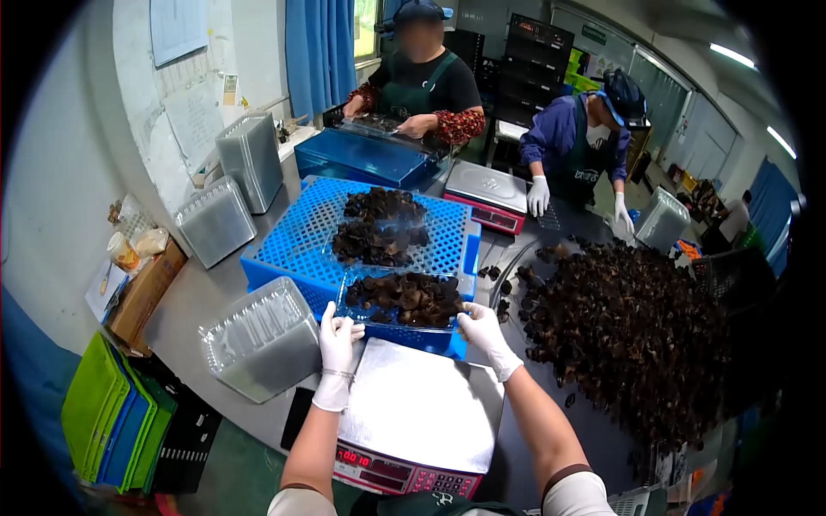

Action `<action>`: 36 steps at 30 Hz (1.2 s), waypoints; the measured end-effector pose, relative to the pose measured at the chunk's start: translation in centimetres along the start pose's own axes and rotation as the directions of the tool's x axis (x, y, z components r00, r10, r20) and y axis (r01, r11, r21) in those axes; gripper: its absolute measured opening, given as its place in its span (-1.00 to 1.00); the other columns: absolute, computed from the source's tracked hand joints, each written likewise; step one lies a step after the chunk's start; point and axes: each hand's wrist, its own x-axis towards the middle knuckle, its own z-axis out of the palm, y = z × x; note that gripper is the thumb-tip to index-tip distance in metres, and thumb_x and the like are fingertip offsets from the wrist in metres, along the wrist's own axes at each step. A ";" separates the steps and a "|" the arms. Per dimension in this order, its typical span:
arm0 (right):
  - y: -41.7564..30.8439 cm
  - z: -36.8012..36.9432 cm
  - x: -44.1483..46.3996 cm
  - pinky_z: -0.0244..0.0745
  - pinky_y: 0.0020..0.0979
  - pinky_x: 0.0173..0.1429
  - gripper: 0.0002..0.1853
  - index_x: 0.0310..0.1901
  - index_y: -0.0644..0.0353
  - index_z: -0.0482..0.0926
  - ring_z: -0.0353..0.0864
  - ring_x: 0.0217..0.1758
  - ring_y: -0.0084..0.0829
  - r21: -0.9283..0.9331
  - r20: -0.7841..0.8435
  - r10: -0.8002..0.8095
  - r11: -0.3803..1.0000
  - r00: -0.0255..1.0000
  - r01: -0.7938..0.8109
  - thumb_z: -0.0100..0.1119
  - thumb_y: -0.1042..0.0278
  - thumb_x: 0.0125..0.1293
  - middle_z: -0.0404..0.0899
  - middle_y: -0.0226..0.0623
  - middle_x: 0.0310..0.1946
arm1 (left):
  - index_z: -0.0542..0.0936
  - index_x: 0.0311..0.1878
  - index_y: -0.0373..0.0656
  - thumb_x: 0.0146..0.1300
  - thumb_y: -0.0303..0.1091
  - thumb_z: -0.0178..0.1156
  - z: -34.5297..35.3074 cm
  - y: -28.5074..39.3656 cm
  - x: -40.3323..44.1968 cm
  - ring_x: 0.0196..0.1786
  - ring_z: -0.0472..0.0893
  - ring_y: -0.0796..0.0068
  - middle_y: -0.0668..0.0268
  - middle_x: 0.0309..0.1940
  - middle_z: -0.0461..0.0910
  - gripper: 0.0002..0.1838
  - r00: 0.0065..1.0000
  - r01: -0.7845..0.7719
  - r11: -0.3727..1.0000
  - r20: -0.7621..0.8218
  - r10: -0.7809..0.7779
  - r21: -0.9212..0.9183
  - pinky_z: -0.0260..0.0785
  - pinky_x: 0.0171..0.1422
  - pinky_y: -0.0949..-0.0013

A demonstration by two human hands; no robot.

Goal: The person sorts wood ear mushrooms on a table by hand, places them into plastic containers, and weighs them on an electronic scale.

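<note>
My left hand [337, 348], in a white glove, grips the left end of a clear plastic tray [347, 303] filled with dark wood ear mushrooms [404, 297]. At its right end my right hand [484, 335], also gloved, is closed on the rim. The tray is over the near edge of an upturned blue crate [301, 219]; whether it rests there I cannot tell. Behind it on the crate are more dark mushrooms [379, 241] in clear trays. Below my hands stands a scale [422, 404] with a bare plate and a lit red display.
A large heap of mushrooms [619, 327] covers the table's right side. Stacked clear trays [267, 340] stand at left. Across the table is a second scale [486, 189]. One co-worker [422, 86] holds a tray; another [581, 142] wears white gloves. Green baskets [95, 413] stand lower left.
</note>
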 end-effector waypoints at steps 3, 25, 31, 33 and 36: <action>-1.3 1.0 1.0 0.43 -0.52 -0.49 -0.48 0.29 0.43 0.35 0.54 -0.55 -0.57 0.135 0.035 0.051 0.989 0.998 -0.055 0.09 0.40 0.34 0.58 -0.30 -0.50 | -0.10 0.52 -0.29 0.21 -0.59 0.23 1.1 -1.4 0.2 -0.18 0.52 0.57 0.27 -0.14 0.39 -0.08 0.985 -0.168 0.974 -0.003 0.171 0.155 0.49 -0.06 0.54; 11.6 -11.0 -16.0 0.44 -0.61 -0.28 -0.65 0.16 0.34 0.51 0.54 -0.38 -0.65 0.275 -0.107 0.179 0.951 0.978 -0.144 0.07 0.40 0.40 0.68 -0.29 -0.21 | 0.67 -0.15 -0.14 0.12 -0.46 0.24 -13.7 12.3 -3.3 -0.10 0.56 0.18 0.22 -0.23 0.61 -0.80 0.860 -0.440 0.110 0.384 0.337 0.891 0.39 0.06 0.22; 16.6 -11.9 -24.4 0.44 -0.62 -0.27 -0.68 0.10 0.37 0.53 0.54 -0.38 -0.66 0.452 -0.252 0.358 0.865 0.899 -0.217 0.05 0.39 0.39 0.68 -0.32 -0.25 | 0.70 -0.27 -0.27 0.12 -0.52 0.23 -14.6 13.3 -1.0 -0.31 0.65 0.29 0.14 -0.39 0.64 -0.87 0.871 -0.476 0.237 0.416 0.261 0.847 0.47 -0.14 0.33; 17.6 -11.8 -26.4 0.42 -0.63 -0.28 -0.68 0.11 0.35 0.53 0.54 -0.39 -0.66 0.463 -0.269 0.415 0.847 0.869 -0.261 0.04 0.40 0.39 0.68 -0.32 -0.26 | 0.71 -0.31 -0.29 0.11 -0.49 0.26 -15.8 12.5 0.6 -0.31 0.66 0.34 0.15 -0.42 0.66 -0.89 0.881 -0.460 0.269 0.397 0.256 0.846 0.46 -0.15 0.36; 19.3 -11.9 -28.4 0.41 -0.63 -0.29 -0.69 0.10 0.34 0.54 0.53 -0.40 -0.66 0.497 -0.267 0.449 0.822 0.853 -0.277 0.04 0.41 0.39 0.67 -0.34 -0.27 | 0.70 -0.32 -0.33 0.11 -0.44 0.27 -16.8 12.7 2.4 -0.35 0.64 0.47 0.19 -0.46 0.69 -0.86 0.962 -0.273 0.406 0.254 0.100 0.872 0.45 -0.18 0.38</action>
